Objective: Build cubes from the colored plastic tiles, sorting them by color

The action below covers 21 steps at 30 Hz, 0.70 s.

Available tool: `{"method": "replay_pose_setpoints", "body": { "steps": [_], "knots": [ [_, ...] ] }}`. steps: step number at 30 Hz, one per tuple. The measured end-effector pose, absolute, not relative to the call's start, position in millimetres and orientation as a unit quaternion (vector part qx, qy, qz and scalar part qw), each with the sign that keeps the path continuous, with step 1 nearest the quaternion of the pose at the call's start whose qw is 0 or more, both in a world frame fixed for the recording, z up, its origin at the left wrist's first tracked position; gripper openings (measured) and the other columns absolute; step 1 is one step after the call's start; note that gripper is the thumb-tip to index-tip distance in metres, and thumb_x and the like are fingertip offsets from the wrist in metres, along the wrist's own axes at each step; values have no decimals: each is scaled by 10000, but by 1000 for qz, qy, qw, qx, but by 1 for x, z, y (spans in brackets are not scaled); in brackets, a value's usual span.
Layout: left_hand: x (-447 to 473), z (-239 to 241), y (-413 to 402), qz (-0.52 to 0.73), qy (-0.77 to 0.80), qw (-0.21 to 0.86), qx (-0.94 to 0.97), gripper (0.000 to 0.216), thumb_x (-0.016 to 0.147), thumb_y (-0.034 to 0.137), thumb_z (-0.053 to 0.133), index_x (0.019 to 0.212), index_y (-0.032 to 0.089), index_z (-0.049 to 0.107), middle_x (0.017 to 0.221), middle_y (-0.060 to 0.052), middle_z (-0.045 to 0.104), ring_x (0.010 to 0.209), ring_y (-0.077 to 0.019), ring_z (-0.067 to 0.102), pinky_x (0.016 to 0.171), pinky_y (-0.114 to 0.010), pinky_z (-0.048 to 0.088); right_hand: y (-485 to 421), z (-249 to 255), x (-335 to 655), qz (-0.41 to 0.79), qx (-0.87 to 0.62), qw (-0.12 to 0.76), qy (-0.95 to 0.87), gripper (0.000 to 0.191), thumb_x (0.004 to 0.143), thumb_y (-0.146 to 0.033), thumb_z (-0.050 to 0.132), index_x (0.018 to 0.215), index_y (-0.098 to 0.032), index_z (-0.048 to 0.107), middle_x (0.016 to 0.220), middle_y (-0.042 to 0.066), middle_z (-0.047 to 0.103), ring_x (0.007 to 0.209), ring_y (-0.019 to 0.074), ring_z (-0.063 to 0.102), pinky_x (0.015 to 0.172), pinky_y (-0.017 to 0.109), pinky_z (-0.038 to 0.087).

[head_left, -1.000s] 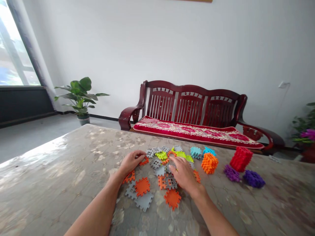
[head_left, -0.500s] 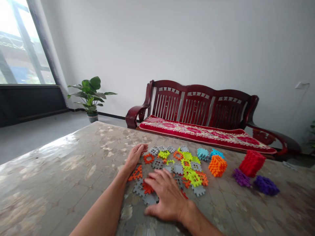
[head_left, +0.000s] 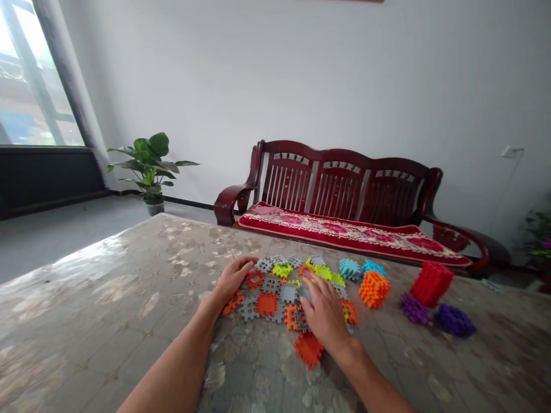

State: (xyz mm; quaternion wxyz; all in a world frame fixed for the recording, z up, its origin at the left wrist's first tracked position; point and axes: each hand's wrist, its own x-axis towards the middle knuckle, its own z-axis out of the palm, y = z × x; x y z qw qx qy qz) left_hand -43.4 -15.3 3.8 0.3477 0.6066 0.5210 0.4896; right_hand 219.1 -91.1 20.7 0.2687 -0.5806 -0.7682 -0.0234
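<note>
Flat interlocking puzzle pieces in grey, orange and lime green lie in a loose spread on the table. My left hand (head_left: 235, 276) rests at the left edge of the spread, fingers extended and close together, beside an orange ring-shaped piece (head_left: 255, 279). An orange piece (head_left: 233, 303) lies by its wrist. Over the right part of the spread, my right hand (head_left: 326, 310) lies palm down with fingers apart, hiding several pieces. Its fingertips are at the lime green pieces (head_left: 323, 272). A solid orange piece (head_left: 266, 304) sits among grey ones, and another orange piece (head_left: 309, 349) lies nearest me.
Right of the spread stand an orange stack (head_left: 374, 289), a teal stack (head_left: 349, 269), a blue stack (head_left: 373, 267), a red stack (head_left: 431, 284) and two purple stacks. A wooden bench (head_left: 340, 183) stands beyond the table (head_left: 142, 332). A potted plant (head_left: 150, 163) is at left.
My right hand has moved right and away from me across the pieces. Grey and orange pieces at the near left have shifted farther away. The view has turned slightly right.
</note>
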Motion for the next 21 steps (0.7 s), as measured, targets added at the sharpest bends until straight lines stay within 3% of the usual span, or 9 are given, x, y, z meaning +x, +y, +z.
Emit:
{"method": "replay_pose_setpoints", "body": {
  "steps": [5, 12, 17, 21],
  "knots": [
    [-38, 15, -24, 434, 516, 359, 646, 419, 760, 484, 558, 1000, 181, 721, 957, -41, 754, 899, -236, 674, 844, -330, 518, -84, 2, 247, -34, -629, 246, -736, 409, 890, -274, 464, 1272, -191, 585, 1341, 115, 561, 1250, 284, 484, 1072, 465, 361],
    [-40, 11, -23, 407, 526, 323, 674, 405, 739, 480, 603, 992, 199, 746, 1069, -55, 744, 1025, -268, 646, 954, -359, 474, -97, 5, 214, 28, -543, 240, -804, 401, 904, -241, 458, 1284, -227, 587, 1378, 52, 550, 1308, 249, 448, 1120, 441, 333],
    [-40, 10, -21, 396, 520, 303, 694, 362, 741, 458, 617, 975, 217, 752, 1114, -53, 727, 1074, -269, 627, 1014, -370, 434, -99, 17, 211, 43, -493, 298, -816, 392, 907, -195, 435, 1259, -252, 599, 1382, 35, 543, 1279, 206, 470, 1119, 417, 341],
    [-38, 13, -22, 382, 516, 281, 713, 340, 717, 446, 645, 963, 241, 761, 1139, -58, 715, 1101, -269, 613, 1044, -381, 411, -82, 16, 240, -32, -578, 357, -733, 395, 919, -189, 370, 1228, -218, 615, 1289, 80, 602, 1213, 214, 506, 1072, 438, 370]
  ]
}}
